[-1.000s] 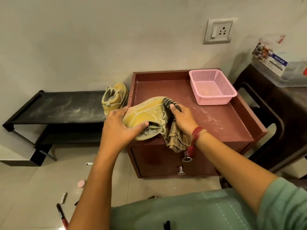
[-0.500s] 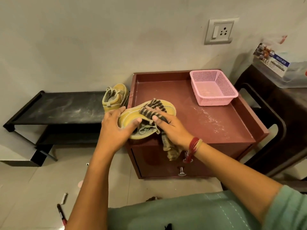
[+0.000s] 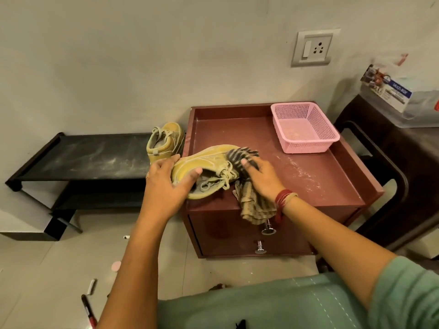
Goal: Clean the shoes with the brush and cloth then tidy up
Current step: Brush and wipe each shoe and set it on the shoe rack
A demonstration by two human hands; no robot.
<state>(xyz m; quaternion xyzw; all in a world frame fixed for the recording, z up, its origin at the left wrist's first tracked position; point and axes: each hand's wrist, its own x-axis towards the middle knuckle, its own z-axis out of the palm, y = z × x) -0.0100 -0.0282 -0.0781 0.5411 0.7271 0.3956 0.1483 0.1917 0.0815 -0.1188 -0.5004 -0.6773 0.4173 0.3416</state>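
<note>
A dusty yellow shoe (image 3: 209, 160) lies on its side at the front left corner of the maroon bedside cabinet (image 3: 308, 186). My left hand (image 3: 166, 186) grips its heel end, thumb inside the opening. My right hand (image 3: 261, 179) presses a striped cloth (image 3: 240, 155) against the shoe's toe side, and the cloth's loose end (image 3: 255, 207) hangs over the cabinet's front edge. The second yellow shoe (image 3: 166, 141) stands upright on the right end of the black low rack (image 3: 83, 157). No brush is in view.
A pink mesh basket (image 3: 304, 127) sits at the cabinet's back right, white dust beside it. A dark chair (image 3: 384, 167) and a table with a plastic box (image 3: 403, 96) stand on the right. Markers (image 3: 89, 312) and small bits lie on the floor.
My right hand has slid the cloth from the middle of the shoe out toward its toe end. The shoe has turned slightly under my left hand.
</note>
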